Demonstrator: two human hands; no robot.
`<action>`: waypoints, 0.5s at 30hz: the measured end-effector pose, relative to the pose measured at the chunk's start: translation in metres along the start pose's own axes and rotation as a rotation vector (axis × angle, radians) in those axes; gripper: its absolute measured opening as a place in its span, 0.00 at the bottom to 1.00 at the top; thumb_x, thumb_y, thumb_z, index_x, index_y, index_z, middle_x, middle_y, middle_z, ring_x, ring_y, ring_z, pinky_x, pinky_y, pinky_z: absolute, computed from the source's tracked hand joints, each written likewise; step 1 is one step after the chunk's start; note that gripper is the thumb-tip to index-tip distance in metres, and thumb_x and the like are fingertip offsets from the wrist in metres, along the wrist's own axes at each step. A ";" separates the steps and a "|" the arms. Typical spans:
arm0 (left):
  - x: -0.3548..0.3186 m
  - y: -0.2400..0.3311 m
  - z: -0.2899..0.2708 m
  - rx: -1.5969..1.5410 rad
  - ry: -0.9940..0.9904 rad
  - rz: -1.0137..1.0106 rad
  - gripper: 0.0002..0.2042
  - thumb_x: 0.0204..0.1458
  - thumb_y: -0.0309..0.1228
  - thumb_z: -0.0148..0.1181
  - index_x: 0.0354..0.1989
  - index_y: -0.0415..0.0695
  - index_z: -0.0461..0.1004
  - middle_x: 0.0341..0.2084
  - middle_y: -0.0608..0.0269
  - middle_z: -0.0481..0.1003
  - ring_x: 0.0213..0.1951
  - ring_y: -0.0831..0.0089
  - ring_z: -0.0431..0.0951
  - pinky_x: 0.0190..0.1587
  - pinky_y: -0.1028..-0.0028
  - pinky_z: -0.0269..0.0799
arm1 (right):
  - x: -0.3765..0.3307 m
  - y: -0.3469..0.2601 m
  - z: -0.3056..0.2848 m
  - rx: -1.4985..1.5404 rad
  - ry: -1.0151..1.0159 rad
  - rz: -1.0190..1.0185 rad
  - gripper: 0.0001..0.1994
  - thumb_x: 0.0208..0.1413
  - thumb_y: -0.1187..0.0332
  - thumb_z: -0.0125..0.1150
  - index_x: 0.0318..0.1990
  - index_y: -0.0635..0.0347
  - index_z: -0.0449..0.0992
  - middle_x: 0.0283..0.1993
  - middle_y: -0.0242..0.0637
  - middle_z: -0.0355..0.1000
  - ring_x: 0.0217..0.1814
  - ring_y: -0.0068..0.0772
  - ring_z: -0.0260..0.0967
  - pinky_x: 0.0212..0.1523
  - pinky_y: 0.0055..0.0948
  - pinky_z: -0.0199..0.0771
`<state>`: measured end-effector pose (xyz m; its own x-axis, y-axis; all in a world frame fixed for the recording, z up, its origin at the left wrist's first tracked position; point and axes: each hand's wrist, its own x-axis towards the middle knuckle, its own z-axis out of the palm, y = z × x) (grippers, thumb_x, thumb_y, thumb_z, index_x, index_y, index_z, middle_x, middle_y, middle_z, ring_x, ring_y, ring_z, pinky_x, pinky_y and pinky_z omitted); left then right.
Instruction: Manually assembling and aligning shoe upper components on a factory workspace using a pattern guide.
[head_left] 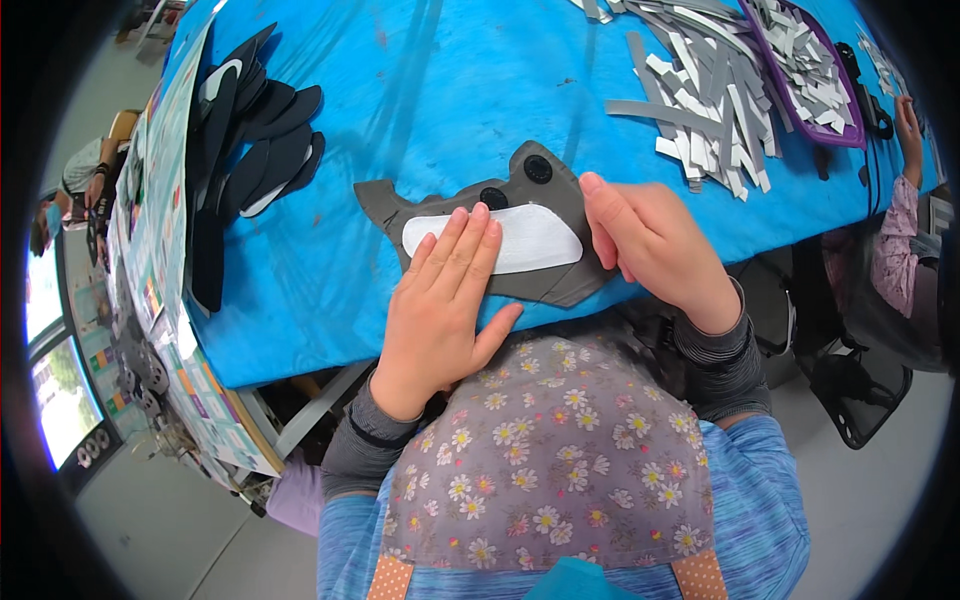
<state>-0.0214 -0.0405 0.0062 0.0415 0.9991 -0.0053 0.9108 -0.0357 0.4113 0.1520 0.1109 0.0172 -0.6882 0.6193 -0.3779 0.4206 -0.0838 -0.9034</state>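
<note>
A dark grey, irregularly cut flat piece [555,285] lies on the blue-covered table near its front edge. Across its middle is a smooth white rounded patch [540,240]. Two black round discs show along its far side, one disc [537,169] at the upper right and a smaller-looking disc [491,199] near the middle. My left hand [445,290] lies flat on the left part of the white patch, fingers stretched and thumb apart. At the piece's right edge, my right hand [650,240] is closed with fingers curled under; what they hold, if anything, is hidden.
Black petal-shaped pieces [270,140] are heaped at the left beside an upright patterned board [160,230]. Grey and white strips [710,90] lie piled at the far right, next to a purple basket [853,130] of short pieces. Another person's arm [908,150] shows at the right.
</note>
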 end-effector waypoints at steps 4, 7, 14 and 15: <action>0.004 0.004 -0.001 0.066 -0.066 0.060 0.33 0.45 0.41 0.59 0.61 0.41 0.59 0.61 0.54 0.59 0.63 0.58 0.57 0.60 0.57 0.54 | 0.000 0.001 0.001 0.021 0.011 -0.033 0.26 0.63 0.55 0.42 0.17 0.66 0.67 0.12 0.37 0.60 0.14 0.31 0.56 0.19 0.31 0.56; 0.011 0.009 -0.003 0.010 -0.082 0.083 0.33 0.45 0.41 0.58 0.60 0.42 0.59 0.61 0.55 0.59 0.63 0.60 0.57 0.60 0.58 0.54 | 0.000 0.001 0.000 0.033 0.019 -0.035 0.26 0.63 0.55 0.43 0.18 0.66 0.67 0.11 0.36 0.60 0.14 0.29 0.55 0.19 0.30 0.55; 0.030 0.019 0.002 -0.012 -0.097 0.195 0.32 0.47 0.42 0.57 0.60 0.41 0.59 0.60 0.55 0.59 0.63 0.60 0.57 0.60 0.59 0.55 | 0.001 0.001 0.000 0.103 0.009 -0.033 0.26 0.60 0.50 0.48 0.20 0.64 0.72 0.12 0.29 0.60 0.14 0.18 0.56 0.15 0.22 0.54; 0.030 0.020 0.003 -0.015 -0.096 0.195 0.32 0.47 0.42 0.57 0.60 0.41 0.59 0.60 0.55 0.59 0.63 0.60 0.57 0.60 0.59 0.55 | 0.000 0.001 0.001 0.101 0.008 -0.032 0.26 0.60 0.50 0.48 0.20 0.64 0.72 0.12 0.29 0.60 0.14 0.18 0.56 0.15 0.22 0.54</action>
<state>-0.0007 -0.0114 0.0112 0.2560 0.9666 -0.0109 0.8757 -0.2271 0.4262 0.1518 0.1105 0.0159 -0.6950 0.6294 -0.3476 0.3367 -0.1423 -0.9308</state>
